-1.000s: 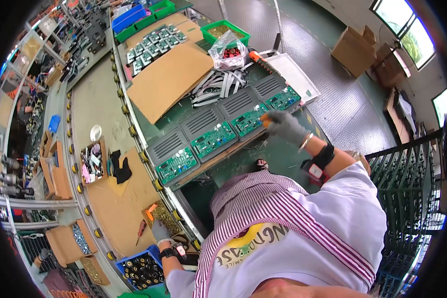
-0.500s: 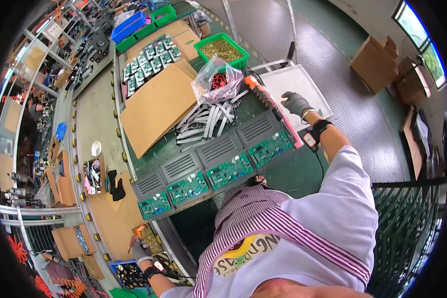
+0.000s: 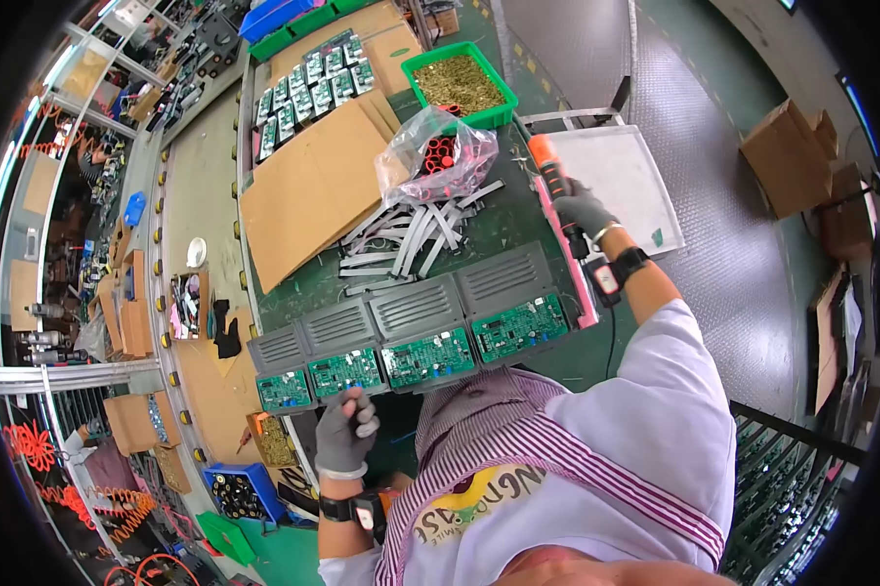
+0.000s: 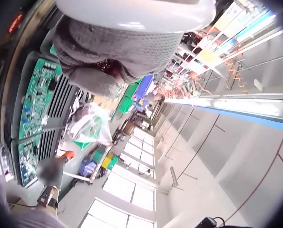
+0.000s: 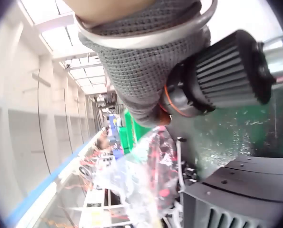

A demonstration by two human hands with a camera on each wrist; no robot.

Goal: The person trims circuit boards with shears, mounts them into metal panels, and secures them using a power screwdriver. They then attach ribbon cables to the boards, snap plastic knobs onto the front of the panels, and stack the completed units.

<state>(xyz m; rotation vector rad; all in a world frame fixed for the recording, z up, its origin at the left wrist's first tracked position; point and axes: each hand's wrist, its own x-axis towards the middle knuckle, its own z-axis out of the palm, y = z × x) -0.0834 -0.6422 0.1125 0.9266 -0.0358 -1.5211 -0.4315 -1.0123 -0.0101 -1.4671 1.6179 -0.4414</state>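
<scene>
Four grey slotted housings (image 3: pixel 416 309), each with a green circuit board (image 3: pixel 428 357), lie in a row in the head view. My gloved left hand (image 3: pixel 347 435) is at their near edge, fingers curled; the left wrist view shows the curled glove (image 4: pixel 108 57), and anything inside it is hidden. Right of the row, my gloved right hand (image 3: pixel 586 210) grips an orange and black power screwdriver (image 3: pixel 552 176). Its black ribbed collar (image 5: pixel 227 71) and metal nose show beside the right glove (image 5: pixel 141 71) in the right wrist view.
Behind the housings lie white ribbon cables (image 3: pixel 416 239), a clear bag (image 3: pixel 401 166) with red parts, cardboard sheets (image 3: pixel 308 200) and a green bin (image 3: pixel 506 109). A pink strip (image 3: pixel 569 256) runs along the right edge. A blue crate (image 3: pixel 269 488) stands lower left.
My left hand has come from the small box of brass-coloured parts at lower left to the boards. My right hand has left the boards and taken hold of the screwdriver.
</scene>
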